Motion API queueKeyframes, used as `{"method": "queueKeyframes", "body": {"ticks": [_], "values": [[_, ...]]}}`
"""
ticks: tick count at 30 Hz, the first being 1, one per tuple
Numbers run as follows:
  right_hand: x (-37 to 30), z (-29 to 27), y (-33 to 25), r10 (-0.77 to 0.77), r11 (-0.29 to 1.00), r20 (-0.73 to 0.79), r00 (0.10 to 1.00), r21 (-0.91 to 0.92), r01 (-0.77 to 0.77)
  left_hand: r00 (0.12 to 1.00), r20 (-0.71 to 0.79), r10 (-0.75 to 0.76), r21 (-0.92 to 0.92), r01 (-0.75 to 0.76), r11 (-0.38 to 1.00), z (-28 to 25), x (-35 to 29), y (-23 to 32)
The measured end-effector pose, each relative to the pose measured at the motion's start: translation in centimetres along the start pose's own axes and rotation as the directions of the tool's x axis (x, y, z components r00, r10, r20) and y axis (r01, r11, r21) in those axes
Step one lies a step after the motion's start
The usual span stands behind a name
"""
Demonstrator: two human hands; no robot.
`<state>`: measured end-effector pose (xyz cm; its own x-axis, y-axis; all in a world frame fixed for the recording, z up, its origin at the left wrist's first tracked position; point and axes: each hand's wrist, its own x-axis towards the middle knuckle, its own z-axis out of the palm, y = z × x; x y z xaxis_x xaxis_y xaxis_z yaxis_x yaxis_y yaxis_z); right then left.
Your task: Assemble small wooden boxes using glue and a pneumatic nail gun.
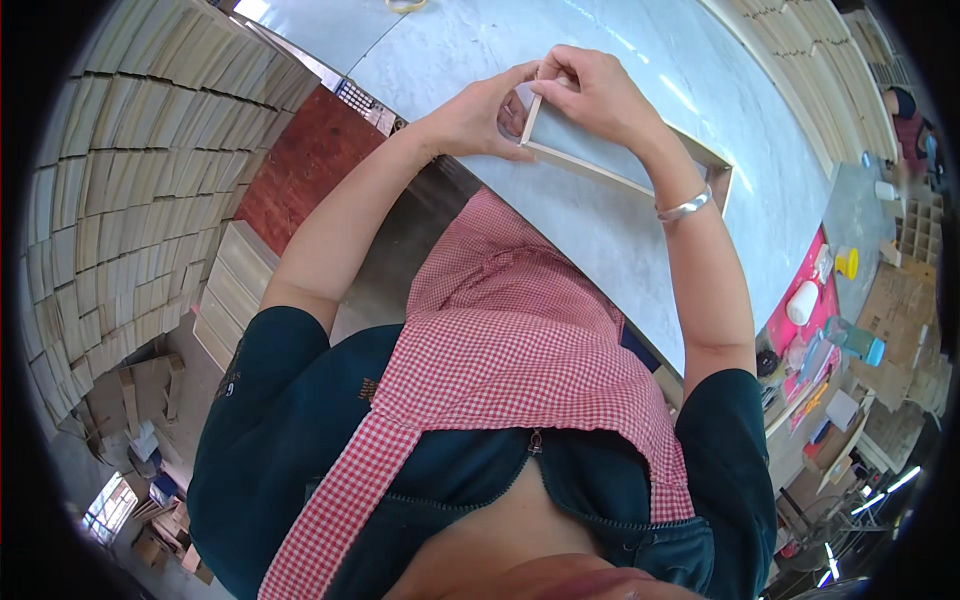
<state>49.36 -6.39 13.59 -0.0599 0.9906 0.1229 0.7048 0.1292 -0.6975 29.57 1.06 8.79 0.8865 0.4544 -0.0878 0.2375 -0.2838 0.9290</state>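
Observation:
A shallow rectangular wooden frame of thin pale strips lies on the grey marbled tabletop. My left hand grips its left end, thumb and fingers spread round the short side and the near corner. At the far left corner, my right hand is closed with its fingertips pinched at the frame's edge. Whether those fingertips hold anything small besides the frame is hidden. The frame's right end, partly behind my right forearm, rests on the table.
Tall stacks of pale wooden boards rise at the left. More boards are piled along the far right. A tape roll lies at the far edge. On the right are a pink surface with a white bottle and a blue-lidded jar.

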Motion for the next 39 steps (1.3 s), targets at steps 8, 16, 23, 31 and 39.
{"method": "queueKeyframes", "body": {"ticks": [8, 16, 23, 31, 39], "values": [[-5.6, 0.3, -5.2, 0.200, 0.952, -0.062, 0.978, -0.224, -0.209, 0.967, -0.102, 0.234, 0.351, -0.185, 0.918, -0.1, 0.5, -2.1], [-11.0, 5.4, -6.0, -0.040, 0.962, -0.123, 0.992, -0.275, 0.005, 0.974, -0.034, 0.225, 0.454, -0.186, 0.871, -0.4, 1.5, -2.0], [-21.1, -1.5, -1.5, 0.215, 0.915, -0.376, 0.902, -0.245, -0.320, 0.960, -0.054, 0.273, 0.409, -0.229, 0.884, -0.2, 1.4, -1.8], [-25.1, -9.4, 5.0, 0.295, 0.804, -0.437, 0.850, -0.367, -0.468, 0.980, -0.061, 0.187, 0.326, -0.158, 0.932, -0.7, 1.3, -1.5], [-22.2, -10.5, 10.1, 0.452, 0.788, -0.174, 0.875, -0.383, -0.483, 0.979, -0.064, 0.195, 0.318, -0.165, 0.933, -0.4, 1.3, -1.6]]}}
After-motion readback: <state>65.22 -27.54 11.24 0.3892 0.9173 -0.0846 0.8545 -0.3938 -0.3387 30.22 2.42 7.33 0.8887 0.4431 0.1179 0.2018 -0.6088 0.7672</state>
